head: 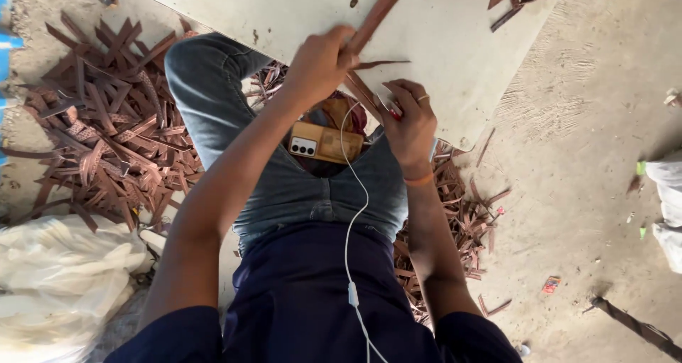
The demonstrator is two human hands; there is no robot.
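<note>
Running through left grip (320, 61): leather strip (376, 15)

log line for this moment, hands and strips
left hand: grips brown strip | right hand: on small red tool | board: on lap

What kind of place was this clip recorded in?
Probably an informal floor-level leather workshop: heaps of brown strip offcuts lie on the bare concrete floor, and the seated person cuts a strip on a pale board.

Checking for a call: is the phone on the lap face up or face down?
Face down: the phone shows its tan back and camera lenses, lying across the lap.
</note>
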